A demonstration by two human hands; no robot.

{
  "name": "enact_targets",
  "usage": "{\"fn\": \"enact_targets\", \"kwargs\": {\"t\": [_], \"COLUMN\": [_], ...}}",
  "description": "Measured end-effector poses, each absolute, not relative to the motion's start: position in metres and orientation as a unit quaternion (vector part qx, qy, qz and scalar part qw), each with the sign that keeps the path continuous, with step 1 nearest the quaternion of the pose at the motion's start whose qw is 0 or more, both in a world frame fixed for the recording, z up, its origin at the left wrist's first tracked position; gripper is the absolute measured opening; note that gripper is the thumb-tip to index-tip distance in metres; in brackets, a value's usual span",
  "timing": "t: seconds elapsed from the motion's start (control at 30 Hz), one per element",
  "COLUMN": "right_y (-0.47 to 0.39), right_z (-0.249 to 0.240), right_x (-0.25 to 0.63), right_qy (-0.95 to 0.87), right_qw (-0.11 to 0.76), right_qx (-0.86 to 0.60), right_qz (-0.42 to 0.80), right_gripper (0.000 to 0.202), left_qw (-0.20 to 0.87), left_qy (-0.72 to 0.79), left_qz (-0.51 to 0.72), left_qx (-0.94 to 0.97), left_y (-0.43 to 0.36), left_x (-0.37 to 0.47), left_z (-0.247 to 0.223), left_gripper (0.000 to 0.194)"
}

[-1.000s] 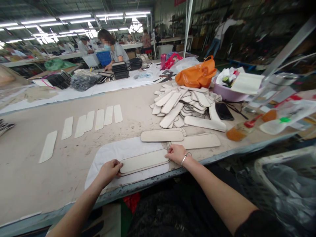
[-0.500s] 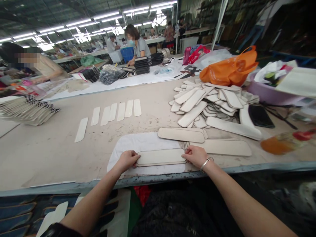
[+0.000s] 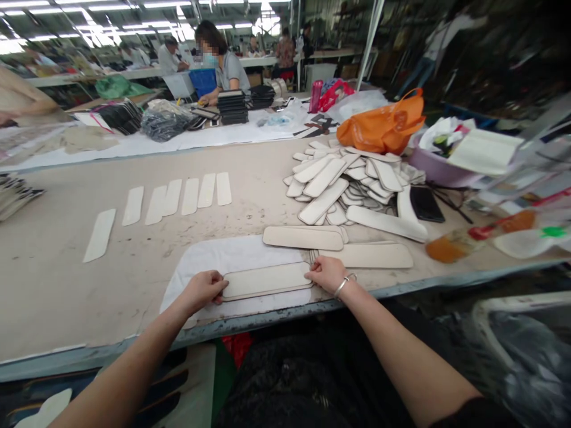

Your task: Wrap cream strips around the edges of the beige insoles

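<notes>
A long cream panel with rounded corners and a dark edge (image 3: 266,282) lies on a white cloth (image 3: 190,264) near the table's front edge. My left hand (image 3: 206,289) pinches its left end between thumb and fingers. At the opposite end, my right hand (image 3: 328,274), with a bangle on the wrist, pinches the right corner. A thin second layer shows along the panel's lower edge. Just behind it are similar long panels (image 3: 303,238), and more lie stacked (image 3: 377,255) right of my right hand.
Several small cream strips (image 3: 190,196) lie in a row at left. A heap of cream panels (image 3: 323,178) fills the back right, before an orange bag (image 3: 383,126). A phone (image 3: 427,204), a purple basin (image 3: 439,169) and a bottle (image 3: 450,242) stand right. A co-worker (image 3: 223,65) sits across.
My view has turned to the right, so the scene shifts left. Both hands stay on the panel's ends, and its top layer now lines up more evenly with the edge beneath.
</notes>
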State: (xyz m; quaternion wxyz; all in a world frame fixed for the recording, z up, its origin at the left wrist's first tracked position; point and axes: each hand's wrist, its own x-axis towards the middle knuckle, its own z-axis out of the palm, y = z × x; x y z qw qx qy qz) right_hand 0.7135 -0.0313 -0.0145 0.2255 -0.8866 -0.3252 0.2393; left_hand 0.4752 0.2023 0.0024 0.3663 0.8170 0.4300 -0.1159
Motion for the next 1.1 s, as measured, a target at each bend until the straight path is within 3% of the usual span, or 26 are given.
{"fn": "enact_targets", "kwargs": {"t": [0.33,0.53,0.73,0.9,1.1], "right_y": [-0.031,-0.032,-0.033,-0.033,-0.032], "right_z": [-0.011,-0.012,-0.013,-0.011,-0.012], "right_x": [0.713,0.714,0.714,0.715,0.714], "right_qy": [-0.333,-0.341,-0.355,-0.364,-0.364], "right_qw": [0.232,0.241,0.23,0.22,0.219], "right_qx": [-0.881,-0.876,-0.872,-0.869,-0.868], "right_qz": [0.243,0.242,0.244,0.252,0.258], "right_gripper": [0.012,0.012,0.011,0.012,0.012], "left_qw": [0.401,0.337,0.228,0.129,0.144], "left_qy": [0.427,0.426,0.241,0.086,0.081], "left_qz": [-0.102,-0.023,0.224,0.222,0.219], "left_qx": [0.804,0.839,0.916,0.963,0.962], "left_y": [0.2,0.196,0.183,0.179,0.183], "left_x": [0.473,0.462,0.428,0.42,0.422], "left_z": [0.004,-0.005,-0.018,-0.02,-0.027], "left_gripper": [0.028,0.033,0.025,0.024,0.019]}}
